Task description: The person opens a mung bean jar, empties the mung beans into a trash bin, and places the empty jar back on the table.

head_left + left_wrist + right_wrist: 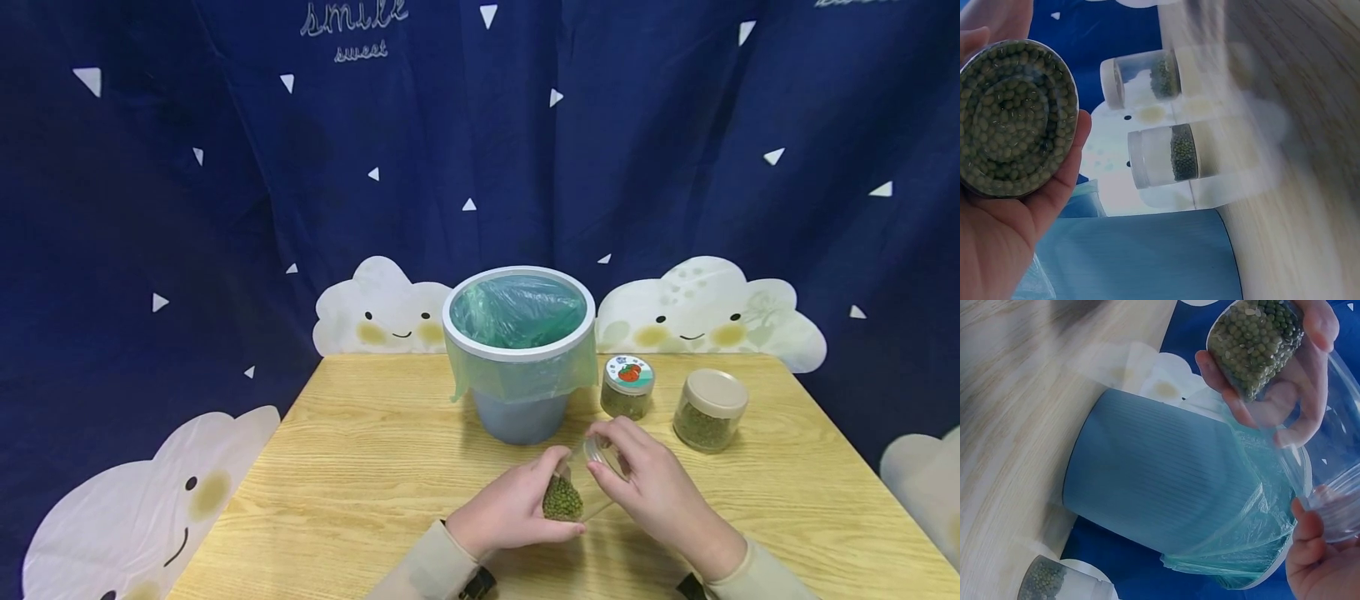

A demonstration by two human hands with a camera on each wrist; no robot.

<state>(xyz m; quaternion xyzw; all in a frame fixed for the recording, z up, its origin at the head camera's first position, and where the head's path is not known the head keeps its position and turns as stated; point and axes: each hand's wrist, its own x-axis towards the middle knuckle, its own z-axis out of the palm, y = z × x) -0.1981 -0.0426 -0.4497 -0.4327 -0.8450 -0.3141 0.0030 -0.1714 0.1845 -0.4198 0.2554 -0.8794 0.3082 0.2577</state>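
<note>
I have a tilted jar of green beans (562,500) between two hands, above the tabletop (360,450).
From my station I see the left hand (517,504) clamped round its base, the right hand (652,483) gripping its threaded end; beyond, a lined bin (521,417) near the far edge, a strawberry-lidded jar (627,402) and plain-lidded jar (705,425) toward the far right corner.

white script (355,29) "smile" over "sweet" on navy fabric backdrop (420,125), above-left of round blue plastic bin (519,417), cut-off script (858,2) upper right, illegible
</note>
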